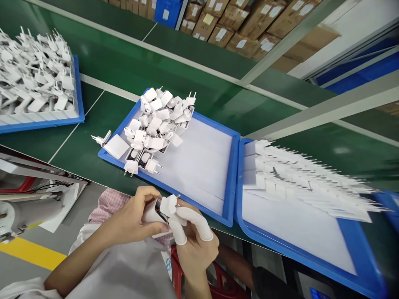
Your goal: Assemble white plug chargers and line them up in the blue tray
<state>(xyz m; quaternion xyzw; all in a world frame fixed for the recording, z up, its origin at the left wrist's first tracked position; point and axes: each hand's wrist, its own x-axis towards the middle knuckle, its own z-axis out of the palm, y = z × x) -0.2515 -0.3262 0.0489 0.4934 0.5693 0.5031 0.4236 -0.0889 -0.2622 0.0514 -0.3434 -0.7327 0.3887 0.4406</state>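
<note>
Just off the bench's front edge, my left hand [132,220] is wrapped around a white charger housing [151,212], whose dark inside shows at the open end. My right hand [198,245], with white finger cots on two fingers, grips the white two-pin plug cap [169,204] at that end. The cap sits tilted against the opening; whether it is joined cannot be made out. Beyond my hands lies a blue tray [199,207] with a heap of open chargers [156,120] on its left half. A loose white charger [116,146] rests on the tray's left rim.
To the right, another blue tray [299,253] holds rows of chargers [299,174] with pins up. A heaped tray of chargers [34,74] stands at the far left. Metal posts [327,104] rise behind, with cardboard boxes [240,25] beyond. A dark sleeve [271,282] appears at lower right.
</note>
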